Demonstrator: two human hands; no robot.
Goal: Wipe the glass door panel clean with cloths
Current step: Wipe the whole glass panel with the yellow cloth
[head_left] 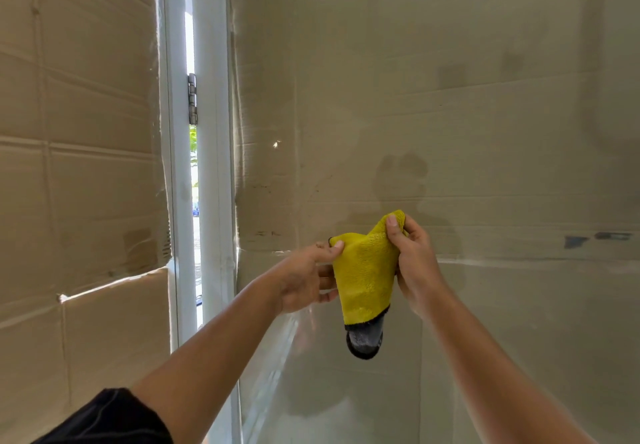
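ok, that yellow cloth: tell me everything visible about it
The yellow fluffy microfibre-looking cloth has a black edge trim and a grey side showing at its lower end. It hangs bunched, narrowing downward, in front of the glass door panel. The left hand pinches its upper left corner; the right hand grips its upper right corner.

Glass door panel [485, 114] blocks ahead, white frame [212, 201] left

Left hand [304, 279] and right hand [414, 263] pinching yellow cloth [365, 277], before glass door panel [450, 97]
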